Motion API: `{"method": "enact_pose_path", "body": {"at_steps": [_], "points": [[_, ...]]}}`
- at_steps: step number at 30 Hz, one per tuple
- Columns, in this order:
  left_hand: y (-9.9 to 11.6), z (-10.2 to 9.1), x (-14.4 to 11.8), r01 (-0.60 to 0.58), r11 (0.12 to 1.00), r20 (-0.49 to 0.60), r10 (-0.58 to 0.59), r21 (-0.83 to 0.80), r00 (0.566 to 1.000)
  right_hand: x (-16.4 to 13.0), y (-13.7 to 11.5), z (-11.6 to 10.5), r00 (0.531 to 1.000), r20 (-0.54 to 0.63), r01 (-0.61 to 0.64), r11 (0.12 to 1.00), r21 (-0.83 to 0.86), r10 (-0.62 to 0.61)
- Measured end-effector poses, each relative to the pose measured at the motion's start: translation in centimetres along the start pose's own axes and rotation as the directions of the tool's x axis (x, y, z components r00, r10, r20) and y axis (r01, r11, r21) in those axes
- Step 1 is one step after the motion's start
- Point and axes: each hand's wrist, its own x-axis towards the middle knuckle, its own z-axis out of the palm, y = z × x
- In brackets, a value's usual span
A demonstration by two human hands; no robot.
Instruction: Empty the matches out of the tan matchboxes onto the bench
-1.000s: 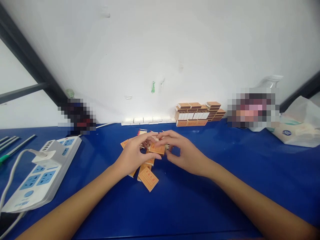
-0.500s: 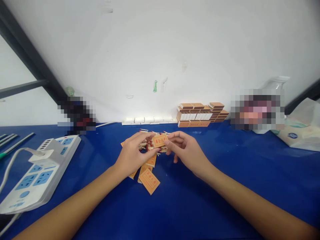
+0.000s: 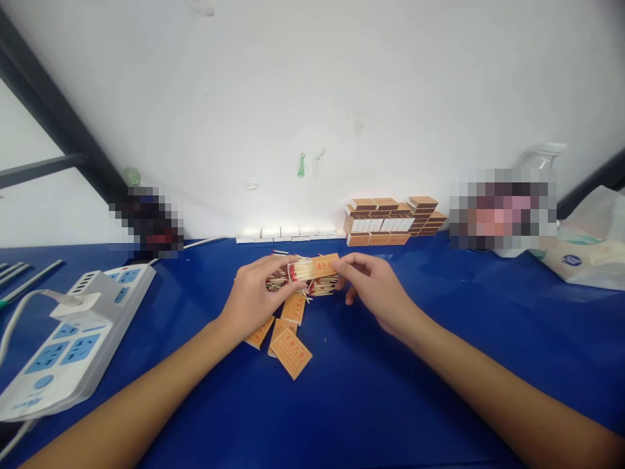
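Observation:
Both of my hands hold one orange matchbox (image 3: 325, 264) above the blue table (image 3: 371, 391). My right hand (image 3: 374, 286) grips its orange sleeve. My left hand (image 3: 254, 296) pinches the inner tray (image 3: 300, 270), which is slid partly out to the left and shows a row of red-tipped matches. Loose matches (image 3: 319, 286) lie in a heap on the table just under the box. Several flat orange matchbox sleeves (image 3: 290, 352) are scattered below my left hand.
A stack of matchboxes (image 3: 390, 221) stands by the white wall, with a row of white trays (image 3: 288, 233) to its left. A white and blue power strip (image 3: 73, 339) with a plugged cable lies at the left. A plastic bag (image 3: 586, 247) sits far right.
The matchbox has been lifted off the pile and its tray has slid out to the left, exposing the matches. My hands have moved slightly apart and away from me.

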Motion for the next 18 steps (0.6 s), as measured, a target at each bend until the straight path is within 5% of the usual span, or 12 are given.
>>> {"method": "enact_pose_path", "body": {"at_steps": [7, 14, 18], "points": [[-1.9, -0.5, 0.5, 0.029, 0.996, -0.067, -0.024, 0.079, 0.997, 3.4, 0.6, -3.9, 0.948, -0.309, 0.036, 0.991, -0.127, -0.074], [-3.0, -0.7, 0.7, 0.011, 0.995, -0.075, -0.003, 0.1, 0.997, 4.9, 1.7, -5.4, 0.943, -0.332, -0.11, 0.964, -0.24, 0.025], [-3.0, -0.7, 0.6, -0.014, 0.993, -0.067, 0.022, 0.115, 0.997, 5.6, 1.8, -6.1, 0.925, -0.379, -0.064, 0.967, -0.245, -0.035]]}}
